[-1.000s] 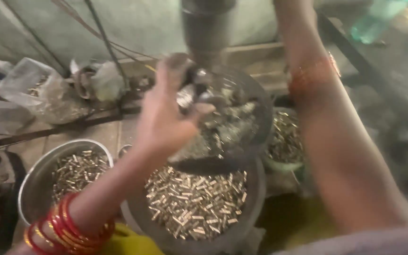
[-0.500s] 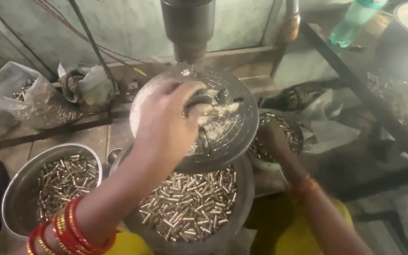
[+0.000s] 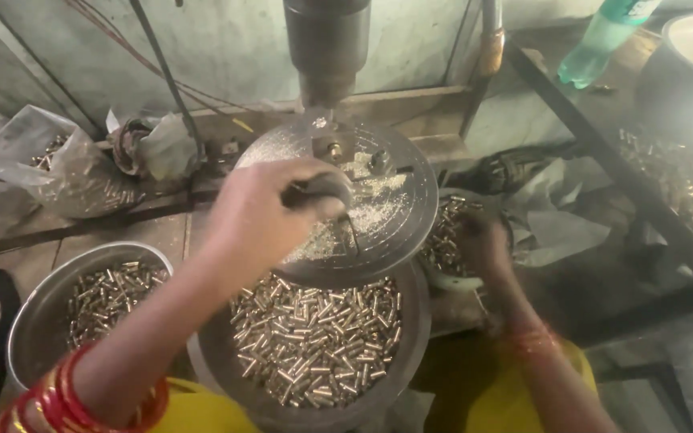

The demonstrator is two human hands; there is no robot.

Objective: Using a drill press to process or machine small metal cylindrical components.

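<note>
Two hands are seen. The left hand (image 3: 262, 212) is closed around a small dark tool (image 3: 318, 191), held over the round metal plate (image 3: 411, 200) of a press, directly below the dark vertical column (image 3: 326, 48). The plate is dusted with pale metal filings, heaped mostly beside the tool. The right hand (image 3: 483, 240) is lowered into a small bowl (image 3: 443, 277) of brass pieces at the plate's right edge; its fingers are curled among the pieces, and whether any are gripped cannot be told.

Three open vessels of small brass cylinders are counted near the hands: a large round pan (image 3: 415, 329) just under the plate's near edge, a steel bowl (image 3: 38, 313) to the left, and the small bowl on the right. The pieces in the pan are short, shiny and golden, lying loose in every direction; they are too many to count. One clear plastic bag (image 3: 66, 172) of similar pieces lies at the back left on the tabletop (image 3: 162, 232). One green bottle (image 3: 603, 40) is seen at the upper right, and more loose pieces are spread over a shelf (image 3: 683, 184) there.

Little free room is left: the plate overlaps the pan's far rim, the small bowl touches the plate's side, and a narrow strip of tabletop separates pan and steel bowl. Red bangles (image 3: 66, 397) are worn on the left wrist.
</note>
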